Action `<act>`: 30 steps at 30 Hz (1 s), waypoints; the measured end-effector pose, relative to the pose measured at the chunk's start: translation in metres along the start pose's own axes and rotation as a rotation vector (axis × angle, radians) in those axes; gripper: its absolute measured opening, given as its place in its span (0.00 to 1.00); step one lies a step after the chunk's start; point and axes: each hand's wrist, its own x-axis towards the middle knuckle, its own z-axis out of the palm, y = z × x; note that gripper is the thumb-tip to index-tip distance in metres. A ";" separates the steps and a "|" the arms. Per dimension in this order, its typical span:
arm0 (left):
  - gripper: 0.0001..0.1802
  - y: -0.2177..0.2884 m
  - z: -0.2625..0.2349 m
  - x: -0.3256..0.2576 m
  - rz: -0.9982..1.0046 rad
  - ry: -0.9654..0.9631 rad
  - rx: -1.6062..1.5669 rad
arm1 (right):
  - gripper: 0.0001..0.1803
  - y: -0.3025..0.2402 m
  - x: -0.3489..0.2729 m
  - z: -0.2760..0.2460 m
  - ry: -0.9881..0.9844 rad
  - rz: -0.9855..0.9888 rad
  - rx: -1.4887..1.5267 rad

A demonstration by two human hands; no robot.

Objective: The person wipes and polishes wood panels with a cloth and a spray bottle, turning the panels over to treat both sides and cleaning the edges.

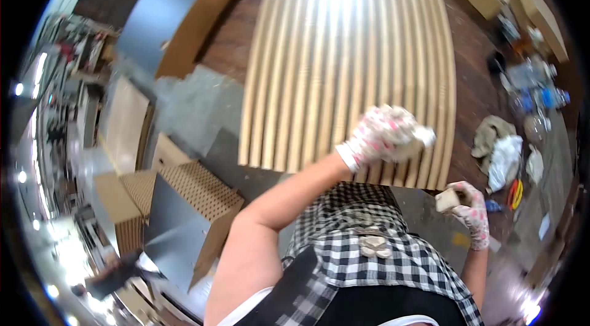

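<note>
My gloved left hand [384, 135] has its grip clamped on a white cloth wad [423, 136] against the pale ribbed wooden panel [344, 67] lying on the dark tabletop [476, 80]. My right hand [470, 209] grips a small pale block [447, 200] beside the panel's corner. The cloth could snag on a rib edge, I judge.

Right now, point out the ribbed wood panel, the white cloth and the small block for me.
ribbed wood panel [335, 61]: head view, on its middle slats.
white cloth [424, 136]: head view, on the end sticking out of the left hand [384, 135].
small block [447, 200]: head view, on its pale face in the right hand [472, 210].
</note>
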 end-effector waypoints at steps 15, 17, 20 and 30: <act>0.12 0.041 -0.106 -0.341 -0.831 -0.042 -0.031 | 0.30 -0.117 0.111 0.216 -0.348 -0.613 -0.669; 0.13 0.042 -0.101 -0.347 -0.945 0.059 -0.124 | 0.29 -0.129 0.143 0.256 -0.424 -0.712 -0.779; 0.14 0.041 -0.089 -0.354 -0.996 0.148 -0.137 | 0.27 -0.170 0.179 0.300 -0.440 -0.648 -0.721; 0.16 0.038 -0.060 -0.340 -1.169 0.307 -0.223 | 0.24 -0.242 0.307 0.352 -0.049 -0.903 -1.147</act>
